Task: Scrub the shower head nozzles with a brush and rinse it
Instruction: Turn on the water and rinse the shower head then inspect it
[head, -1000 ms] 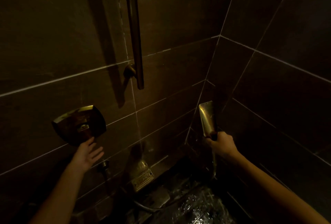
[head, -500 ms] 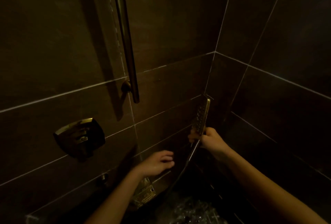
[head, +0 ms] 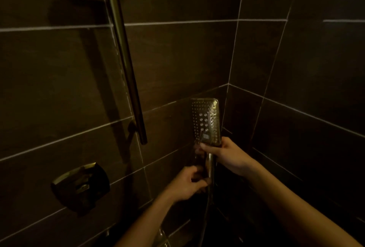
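Where two walls of large dark brown tiles (head: 177, 59) with pale grout lines meet in a dim corner, a long brass-coloured metal slide rail (head: 124, 57) runs down the left-hand wall, tilted in this wide view, its lower end fixed by a small bracket. Lower left on the same wall sits a squarish brass-coloured mixer plate (head: 81, 186) with a lever at its centre.

In front of the corner, the rectangular brass-coloured shower head (head: 205, 121) is held upright, its nozzle face turned toward the camera, rows of small pale nozzles showing across it. The right hand (head: 225, 155) is wrapped around the neck just under the head, thumb lying across the front at the lower edge of the nozzle face. Below it, the left hand (head: 187, 184) has its fingers curled in around the slim metal handle (head: 210, 167), touching it just beneath the right hand. From the handle a thin metal hose (head: 206, 211) drops toward the dark floor. Both bare forearms reach up from the bottom edge. No water stream can be made out in the gloom.
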